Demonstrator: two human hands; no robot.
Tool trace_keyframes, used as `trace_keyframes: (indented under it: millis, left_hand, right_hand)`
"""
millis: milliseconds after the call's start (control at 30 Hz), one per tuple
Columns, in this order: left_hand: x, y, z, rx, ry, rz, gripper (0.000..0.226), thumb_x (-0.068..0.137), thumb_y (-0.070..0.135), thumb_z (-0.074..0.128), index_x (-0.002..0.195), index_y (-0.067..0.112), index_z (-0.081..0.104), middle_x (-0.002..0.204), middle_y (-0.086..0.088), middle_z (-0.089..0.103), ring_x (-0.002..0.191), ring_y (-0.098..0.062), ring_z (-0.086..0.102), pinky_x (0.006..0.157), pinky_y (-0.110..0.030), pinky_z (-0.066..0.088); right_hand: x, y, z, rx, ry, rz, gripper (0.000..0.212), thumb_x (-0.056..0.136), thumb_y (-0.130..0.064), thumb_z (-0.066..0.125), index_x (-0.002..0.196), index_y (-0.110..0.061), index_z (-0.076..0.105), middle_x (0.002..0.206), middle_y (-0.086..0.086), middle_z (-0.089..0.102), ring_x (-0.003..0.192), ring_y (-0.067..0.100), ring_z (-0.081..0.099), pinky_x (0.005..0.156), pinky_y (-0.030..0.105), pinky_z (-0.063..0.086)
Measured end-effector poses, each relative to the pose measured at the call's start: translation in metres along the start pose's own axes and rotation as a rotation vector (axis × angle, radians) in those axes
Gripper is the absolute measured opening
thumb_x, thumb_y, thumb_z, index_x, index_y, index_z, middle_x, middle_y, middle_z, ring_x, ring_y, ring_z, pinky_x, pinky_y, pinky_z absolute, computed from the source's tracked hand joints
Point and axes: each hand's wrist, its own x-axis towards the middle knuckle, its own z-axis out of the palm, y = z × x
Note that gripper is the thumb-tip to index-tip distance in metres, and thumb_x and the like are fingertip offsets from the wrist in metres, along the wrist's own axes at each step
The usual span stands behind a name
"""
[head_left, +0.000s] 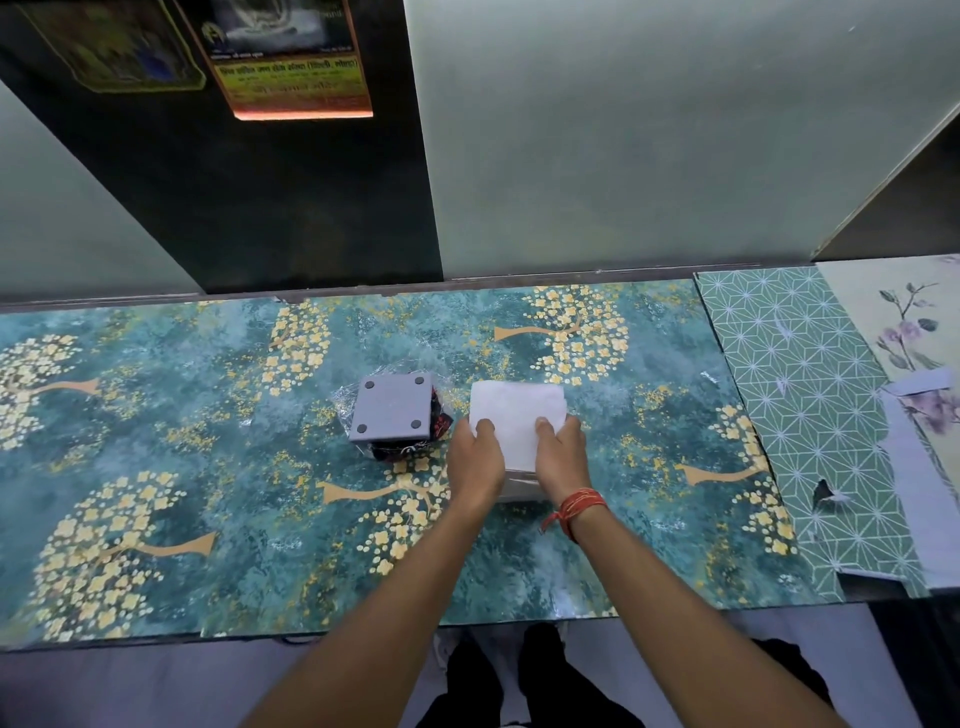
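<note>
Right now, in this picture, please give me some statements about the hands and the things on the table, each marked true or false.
1. The left hand and the right hand both pinch the white sheet at its near edge. True.
2. The grey square piece lies to the right of the white sheet. False: it lies to its left.
3. The red thread band is on the left wrist. False: it is on the right wrist.
4. The grey square piece shows four dark round pads. True.
</note>
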Motion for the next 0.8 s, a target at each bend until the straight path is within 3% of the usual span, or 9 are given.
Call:
trace_keyframes:
  millis: [133, 267, 433, 533, 700, 800]
  left_hand:
    - [0.009, -0.005, -0.007, 0.068, -0.026, 0.033, 0.028, 0.096, 0.023, 0.04, 0.113, 0.009, 0.057, 0.105, -0.01, 0.063, 0.084, -0.024, 0.057, 0.069, -0.033, 0.04]
    - [0.015, -0.011, -0.012, 0.264, -0.093, 0.087, 0.023, 0.093, 0.021, 0.052, 0.113, 0.01, 0.059, 0.106, -0.009, 0.066, 0.09, -0.029, 0.064, 0.071, -0.033, 0.046]
    - [0.017, -0.011, -0.017, 0.457, -0.081, 0.201, 0.023, 0.087, 0.019, 0.06, 0.108, 0.011, 0.064, 0.101, -0.007, 0.069, 0.087, -0.027, 0.063, 0.065, -0.029, 0.042]
    - [0.026, -0.013, -0.016, 0.548, -0.102, 0.161, 0.021, 0.083, 0.022, 0.063, 0.101, 0.011, 0.064, 0.105, -0.011, 0.066, 0.091, -0.031, 0.062, 0.06, -0.03, 0.039]
    - [0.039, -0.01, -0.018, 0.685, -0.154, 0.049, 0.044, 0.083, 0.022, 0.066, 0.123, 0.008, 0.053, 0.121, -0.014, 0.063, 0.107, -0.035, 0.062, 0.075, -0.032, 0.047]
    - [0.039, -0.014, -0.017, 0.688, -0.243, -0.031, 0.039, 0.079, 0.023, 0.07, 0.109, 0.008, 0.049, 0.116, -0.016, 0.063, 0.098, -0.038, 0.067, 0.077, -0.043, 0.06]
  right_hand:
    - [0.006, -0.001, -0.008, -0.075, -0.012, -0.037, 0.028, 0.094, -0.024, 0.037, 0.114, -0.008, 0.048, 0.124, 0.011, 0.048, 0.111, 0.031, 0.05, 0.098, 0.052, 0.041]
    - [0.016, 0.006, -0.012, -0.329, -0.011, -0.115, 0.028, 0.09, -0.026, 0.045, 0.109, -0.008, 0.055, 0.116, 0.012, 0.058, 0.109, 0.036, 0.054, 0.093, 0.052, 0.046]
    - [0.021, 0.007, -0.016, -0.443, 0.034, -0.166, 0.024, 0.087, -0.022, 0.054, 0.103, -0.007, 0.061, 0.111, 0.015, 0.06, 0.101, 0.035, 0.058, 0.079, 0.036, 0.046]
    - [0.029, 0.004, -0.019, -0.467, 0.032, -0.119, 0.032, 0.085, -0.026, 0.059, 0.11, -0.006, 0.06, 0.115, 0.016, 0.062, 0.1, 0.035, 0.06, 0.073, 0.032, 0.042]
    - [0.037, 0.001, -0.016, -0.464, -0.005, -0.039, 0.039, 0.08, -0.022, 0.061, 0.116, -0.009, 0.054, 0.12, 0.016, 0.059, 0.105, 0.037, 0.059, 0.071, 0.033, 0.042]
    - [0.037, 0.011, -0.012, -0.483, -0.031, 0.03, 0.037, 0.079, -0.021, 0.059, 0.113, -0.008, 0.052, 0.117, 0.019, 0.06, 0.103, 0.04, 0.06, 0.077, 0.039, 0.049]
